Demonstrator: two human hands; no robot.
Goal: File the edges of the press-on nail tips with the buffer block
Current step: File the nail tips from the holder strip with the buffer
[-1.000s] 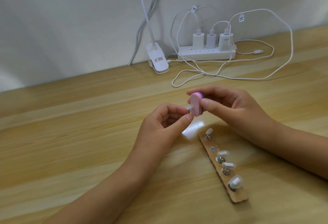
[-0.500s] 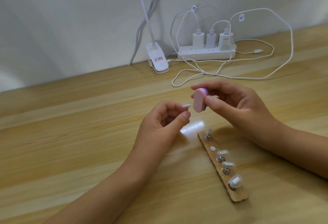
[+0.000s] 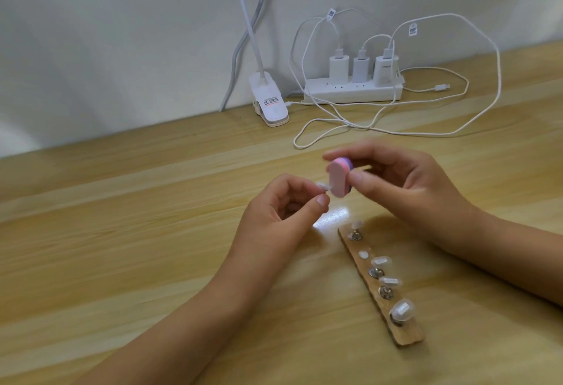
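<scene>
left hand (image 3: 274, 211): raised above the tabletop (image 3: 122, 247), thumb and forefinger pinching a clear nail tip (image 3: 323, 186) whose free end points right.
right hand (image 3: 405, 183): raised just right of the left one, thumb and fingers clamped on the rim of the buffer block (image 3: 339, 179); the hand is a little blurred.
buffer block: a small oval pad held upright between the two hands, its pink face turned toward the left hand, a purple layer showing along the top.
nail tip: its free end lies at the lower left edge of the block's pink face (whether it touches or sits just beside cannot be told through the blur).
wooden strip (image 3: 408, 336): flat on the tabletop, near and right of the left hand, running from far left to near right.
mounted tips (image 3: 380, 261): four clear ones on metal studs along the strip, with a larger tip (image 3: 402, 309) at the near end.
white dot (image 3: 362, 254): on the strip, between the far stud and the next.
power strip (image 3: 353, 92): white, at the far edge against the wall (image 3: 122, 34), three white chargers (image 3: 338, 67) plugged in.
cables (image 3: 457, 130): white, looping over the far tabletop.
lamp clip (image 3: 269, 101): white, left of the power strip, its neck rising out of view.
</scene>
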